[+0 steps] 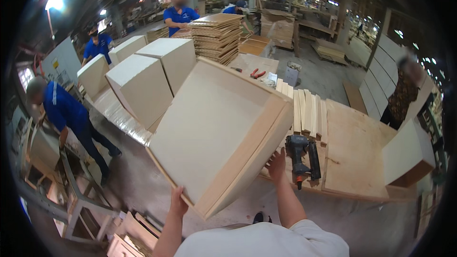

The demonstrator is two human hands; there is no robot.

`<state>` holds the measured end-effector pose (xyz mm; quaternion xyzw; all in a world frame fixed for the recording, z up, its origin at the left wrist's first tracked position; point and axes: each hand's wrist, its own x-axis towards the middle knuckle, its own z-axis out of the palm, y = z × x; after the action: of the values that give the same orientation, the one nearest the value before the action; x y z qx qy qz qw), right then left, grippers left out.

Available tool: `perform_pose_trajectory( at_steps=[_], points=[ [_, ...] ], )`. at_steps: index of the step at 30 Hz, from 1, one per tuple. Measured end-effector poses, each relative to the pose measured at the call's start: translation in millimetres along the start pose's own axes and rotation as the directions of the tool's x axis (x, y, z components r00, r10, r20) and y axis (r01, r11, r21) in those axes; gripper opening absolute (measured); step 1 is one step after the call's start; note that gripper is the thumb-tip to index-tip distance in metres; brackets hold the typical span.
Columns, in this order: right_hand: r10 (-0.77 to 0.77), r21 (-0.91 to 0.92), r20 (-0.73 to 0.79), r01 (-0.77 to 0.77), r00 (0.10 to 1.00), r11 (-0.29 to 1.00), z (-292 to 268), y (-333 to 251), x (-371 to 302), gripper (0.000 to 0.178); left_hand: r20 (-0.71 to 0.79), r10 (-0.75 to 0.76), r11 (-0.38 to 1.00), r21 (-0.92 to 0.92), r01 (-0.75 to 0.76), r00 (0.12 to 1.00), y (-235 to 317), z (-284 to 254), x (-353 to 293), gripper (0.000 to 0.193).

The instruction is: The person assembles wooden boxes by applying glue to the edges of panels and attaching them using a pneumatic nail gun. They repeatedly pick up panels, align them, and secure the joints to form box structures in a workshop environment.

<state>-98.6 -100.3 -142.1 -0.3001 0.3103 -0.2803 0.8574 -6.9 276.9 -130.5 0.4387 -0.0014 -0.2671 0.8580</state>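
Tilted in front of me is a large, shallow wooden box [209, 128] with a pale panel inside a raised light-wood rim. My left hand [178, 203] is closed round its near left edge. On the box's right side, my right hand [277, 165] presses with its fingers, some of them hidden behind the side. Just right of that hand, a black nail gun [303, 159] lies on the wooden workbench [352, 157]. Several narrow wood strips [308, 112] lie side by side beyond the nail gun.
Pale boxes [143, 83] stand on a bench at the left. Beyond are stacked panels [216, 38] and red-handled pliers [257, 74]. A curved pale piece [408, 154] sits at the bench's right end. Several people in blue shirts work nearby; another person [404, 85] stands at right.
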Motion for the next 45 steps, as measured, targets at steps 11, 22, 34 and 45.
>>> perform_pose_trajectory(
  at_steps=[11,22,34,45],
  points=[
    [-0.509,0.304,0.038,0.475,0.86,0.825,-24,-54,-75,0.057,0.195,0.091,0.994,0.043,-0.101,0.977,5,47,-9,0.066],
    [-0.832,-0.308,-0.399,0.798,0.385,0.517,-276,-244,-106,0.056,0.743,-0.362,0.926,0.356,0.126,0.563,-143,415,48,0.074],
    [-0.911,-0.887,-0.387,0.213,0.144,0.41,-354,-242,-103,0.058,0.562,-0.565,0.687,0.726,-0.032,0.604,-272,606,52,0.101],
    [-0.753,-0.872,0.192,0.462,0.629,0.163,-182,-116,-82,0.032,0.632,-0.29,0.753,0.614,-0.237,0.719,-193,316,213,0.052]
  ],
)
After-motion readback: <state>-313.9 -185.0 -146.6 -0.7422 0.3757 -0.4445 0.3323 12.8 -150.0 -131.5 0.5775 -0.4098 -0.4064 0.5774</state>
